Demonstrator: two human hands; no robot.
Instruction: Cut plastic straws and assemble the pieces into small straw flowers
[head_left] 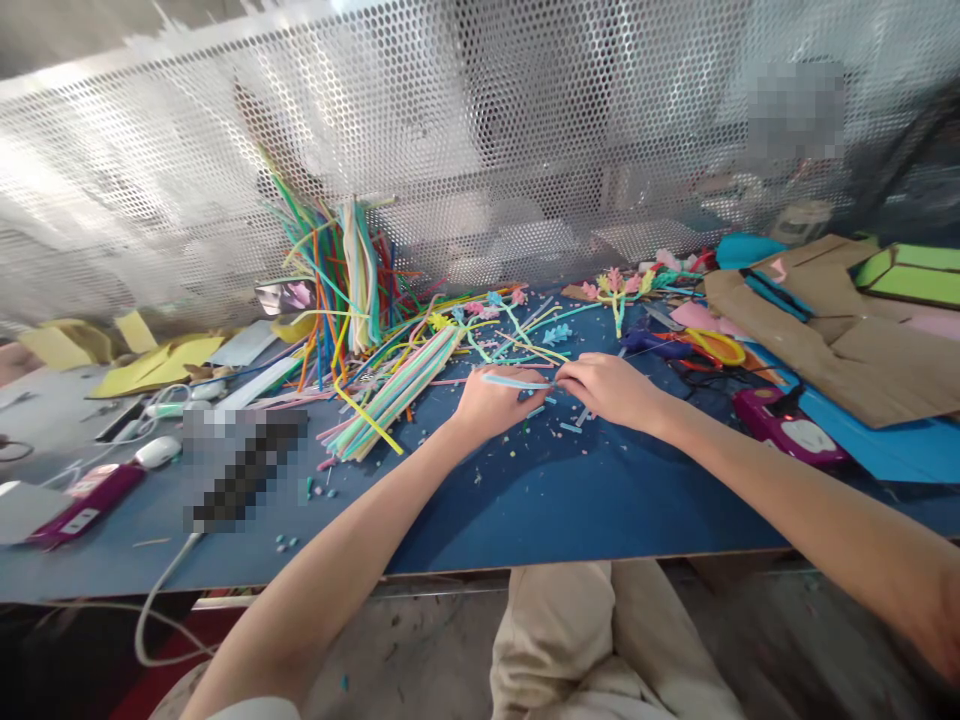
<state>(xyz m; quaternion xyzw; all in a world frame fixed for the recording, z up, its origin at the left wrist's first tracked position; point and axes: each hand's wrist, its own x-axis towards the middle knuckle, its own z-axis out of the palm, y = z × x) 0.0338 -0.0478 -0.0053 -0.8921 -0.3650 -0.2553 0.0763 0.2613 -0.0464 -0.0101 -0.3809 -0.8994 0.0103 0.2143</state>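
My left hand and my right hand meet over the blue tabletop and together pinch a thin light-blue pipe cleaner lying between them. Small cut bits of pipe cleaner are scattered under and around my hands. A bundle of pastel pipe cleaners lies just left of my left hand. Little pipe-cleaner flowers lie beyond my right hand.
A tangled pile of coloured pipe cleaners leans on the perforated metal screen. Yellow-handled scissors, a purple device, brown cardboard and green sheets sit right. Yellow paper, cables and another purple device lie left.
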